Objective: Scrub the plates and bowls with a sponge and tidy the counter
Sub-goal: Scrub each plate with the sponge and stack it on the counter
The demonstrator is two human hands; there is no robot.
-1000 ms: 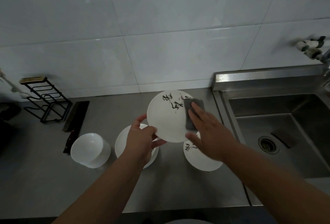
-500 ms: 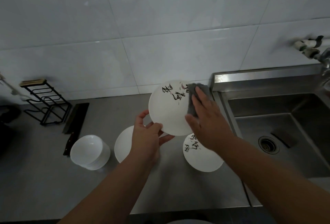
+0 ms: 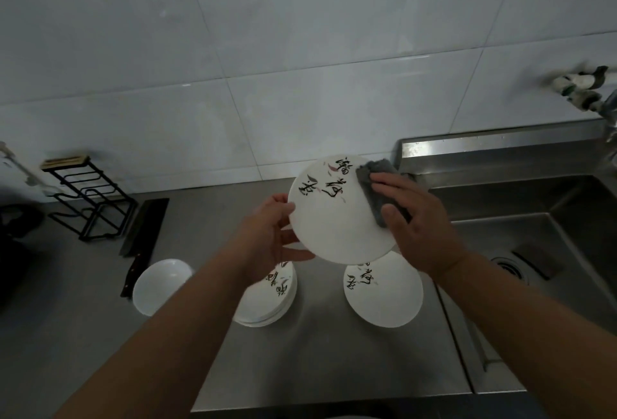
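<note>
Nearest me, toward the front edge of the counter (image 3: pixel 334 368), three lots of crockery sit in a row. On the left are the bowls (image 3: pixel 160 285), and in the middle is a stack (image 3: pixel 267 301) of lettered plates. A lone plate (image 3: pixel 384 295) lies just beside the sink-side edge. I judge that the lone plate is already scrubbed and set aside, and that the stack and the bowls are not yet done, though nothing on them shows it either way.

Above these I hold the plate (image 3: pixel 334 218) in the air, tilted toward me. My left hand (image 3: pixel 267 235) grips its left rim, thumb on the face and fingers beneath. My right hand (image 3: pixel 420 228) lies flat, its fingers pressing the grey sponge (image 3: pixel 374 181) onto the plate's right side, near the far rim. So I am in the middle of scrubbing, with most dishes left.

Farther back on the left, a knife (image 3: pixel 143 228) and a black rack (image 3: pixel 83 198) lie toward the counter's back edge, and the tidying looks unstarted. The sink (image 3: pixel 534 191) is to the right, with a tap (image 3: pixel 581 91) above it.
</note>
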